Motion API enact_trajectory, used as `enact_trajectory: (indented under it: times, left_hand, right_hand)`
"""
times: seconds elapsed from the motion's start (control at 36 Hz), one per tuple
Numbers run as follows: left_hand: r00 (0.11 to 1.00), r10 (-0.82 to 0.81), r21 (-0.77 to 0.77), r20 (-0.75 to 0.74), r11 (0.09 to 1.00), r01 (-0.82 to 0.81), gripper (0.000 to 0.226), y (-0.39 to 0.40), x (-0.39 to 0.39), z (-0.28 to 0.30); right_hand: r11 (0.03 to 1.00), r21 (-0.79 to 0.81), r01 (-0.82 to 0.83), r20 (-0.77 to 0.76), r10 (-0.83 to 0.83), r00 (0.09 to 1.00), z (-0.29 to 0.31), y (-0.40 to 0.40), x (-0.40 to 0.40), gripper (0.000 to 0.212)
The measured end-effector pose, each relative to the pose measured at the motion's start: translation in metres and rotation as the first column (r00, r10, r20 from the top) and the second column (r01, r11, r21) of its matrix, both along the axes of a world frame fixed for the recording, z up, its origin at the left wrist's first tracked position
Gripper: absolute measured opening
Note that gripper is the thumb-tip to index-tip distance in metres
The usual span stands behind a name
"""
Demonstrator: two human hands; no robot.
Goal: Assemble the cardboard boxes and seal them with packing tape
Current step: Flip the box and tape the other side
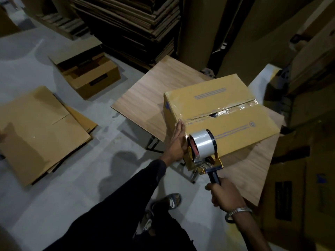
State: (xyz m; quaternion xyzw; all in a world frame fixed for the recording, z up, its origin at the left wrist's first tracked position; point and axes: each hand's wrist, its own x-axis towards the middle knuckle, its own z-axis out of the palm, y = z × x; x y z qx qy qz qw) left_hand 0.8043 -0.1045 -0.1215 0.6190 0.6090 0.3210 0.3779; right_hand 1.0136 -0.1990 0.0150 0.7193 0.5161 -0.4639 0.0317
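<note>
Several flattened cartons (pixel 41 131) lie on the floor at far left, with an open box (pixel 90 77) beyond them. On the wooden table (pixel 145 98) sits the yellow cardboard box (pixel 219 113), clear tape along its top seam (a small gap shows mid-seam). His left hand (pixel 176 142) presses flat, fingers straight, against the box's near end. Just right of it the tape dispenser (pixel 203 149) touches the box's near corner, its handle gripped by the right hand (pixel 223 193).

A pale grey floor (pixel 72 187) lay dimly lit; a wooden table (pixel 145 98) stood before what seemed stacked sheets (pixel 130 24).
</note>
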Motion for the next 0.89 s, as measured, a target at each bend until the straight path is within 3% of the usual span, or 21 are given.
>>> enact_trajectory:
  times: [0.19,0.31,0.47,0.64,0.69,0.75,0.89]
  left_hand:
    - [1.000,-0.012,0.019,0.004,1.000,0.012,0.088,0.001,-0.006,-0.003]
    - [0.999,-0.002,-0.051,-0.051,0.999,0.000,0.087,0.008,-0.005,0.001]
    - [0.994,-0.012,-0.086,-0.106,0.996,0.003,0.088,0.018,-0.008,0.003]
    - [0.982,-0.017,0.014,-0.190,1.000,0.020,0.080,-0.011,0.007,0.013]
    - [0.974,-0.072,0.004,-0.215,0.997,0.075,0.092,-0.027,0.016,0.011]
    - [0.975,-0.133,0.018,-0.180,0.990,0.138,0.117,-0.041,0.020,0.001]
    - [0.980,-0.170,0.067,-0.099,0.982,0.177,0.110,-0.046,0.020,-0.007]
  right_hand:
    - [0.999,0.034,0.033,-0.014,-0.033,0.999,0.003,-0.020,0.011,0.023]
    - [1.000,0.013,0.003,0.023,-0.003,1.000,0.000,-0.040,0.024,0.020]
    - [0.996,-0.025,0.085,0.020,-0.084,0.996,-0.007,-0.064,0.032,0.020]
    - [0.997,-0.016,0.081,0.004,-0.081,0.997,-0.023,-0.071,0.025,0.025]
    - [0.991,-0.032,0.130,-0.014,-0.131,0.991,-0.033,-0.074,0.027,0.026]
    - [0.984,-0.055,0.167,-0.024,-0.169,0.985,-0.043,-0.077,0.029,0.025]
    - [0.983,-0.058,0.175,-0.032,-0.177,0.984,-0.052,-0.075,0.024,0.024]
